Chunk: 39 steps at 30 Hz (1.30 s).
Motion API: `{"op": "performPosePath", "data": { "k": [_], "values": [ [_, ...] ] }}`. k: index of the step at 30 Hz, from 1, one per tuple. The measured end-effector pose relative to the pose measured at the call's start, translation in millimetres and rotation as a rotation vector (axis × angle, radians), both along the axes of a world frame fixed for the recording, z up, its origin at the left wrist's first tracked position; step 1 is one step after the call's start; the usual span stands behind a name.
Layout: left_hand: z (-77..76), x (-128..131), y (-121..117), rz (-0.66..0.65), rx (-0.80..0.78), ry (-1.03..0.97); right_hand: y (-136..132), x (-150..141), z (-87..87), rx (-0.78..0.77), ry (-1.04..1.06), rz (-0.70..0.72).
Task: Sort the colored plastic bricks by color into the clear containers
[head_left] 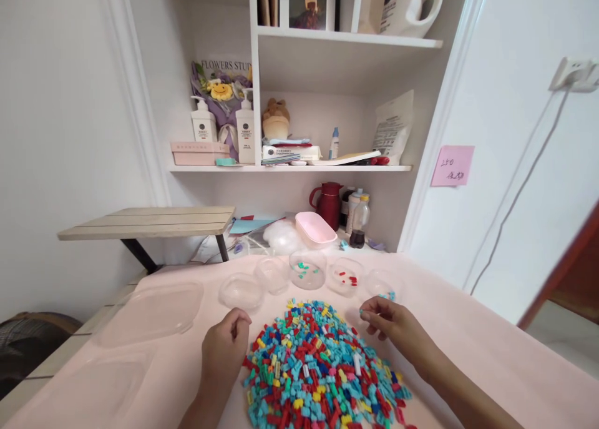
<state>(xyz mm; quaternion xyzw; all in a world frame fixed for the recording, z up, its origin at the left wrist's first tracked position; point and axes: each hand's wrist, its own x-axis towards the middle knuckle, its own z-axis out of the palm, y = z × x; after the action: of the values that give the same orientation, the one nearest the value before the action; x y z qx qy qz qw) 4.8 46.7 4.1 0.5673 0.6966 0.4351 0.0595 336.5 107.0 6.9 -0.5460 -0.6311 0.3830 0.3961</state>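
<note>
Five clear tubs [307,283] arc behind one heap of toy bricks [318,366] on the bench [477,354]; three hold green, red and blue bricks respectively. The right hand [384,318] pinches one blue brick [360,312]; the left hand [227,338] curls, contents unclear.

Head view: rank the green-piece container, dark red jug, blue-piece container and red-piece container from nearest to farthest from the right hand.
1. Blue-piece container, just beyond the right hand.
2. Red-piece container, beyond the hand, to its left.
3. Green-piece container, farther left.
4. Dark red jug, at the back, below the shelf.
</note>
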Motion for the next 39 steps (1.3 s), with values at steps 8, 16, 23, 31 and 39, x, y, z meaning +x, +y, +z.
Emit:
{"op": "performPosePath", "data": {
  "k": [8,16,23,31,39],
  "values": [
    [-0.4,-2.0,0.4,0.021,-0.013,0.018,5.9,-6.1,20.6,-0.238,0.387,0.001],
    [-1.6,-7.2,7.6,0.093,-0.114,-0.011,10.4,-21.6,32.2,-0.344,0.633,-0.034],
    [-1.3,-6.0,6.1,0.105,-0.103,-0.007,6.2,-25.5,7.4,-0.328,0.656,-0.040],
    [-4.4,-6.9,8.7,0.109,-0.092,0.000,22.0,23.2,32.5,0.131,0.341,-0.250],
    [1.1,-4.0,7.8,0.120,-0.101,0.002,38.4,47.4,29.2,0.414,-0.105,-0.579]
  ]
}}
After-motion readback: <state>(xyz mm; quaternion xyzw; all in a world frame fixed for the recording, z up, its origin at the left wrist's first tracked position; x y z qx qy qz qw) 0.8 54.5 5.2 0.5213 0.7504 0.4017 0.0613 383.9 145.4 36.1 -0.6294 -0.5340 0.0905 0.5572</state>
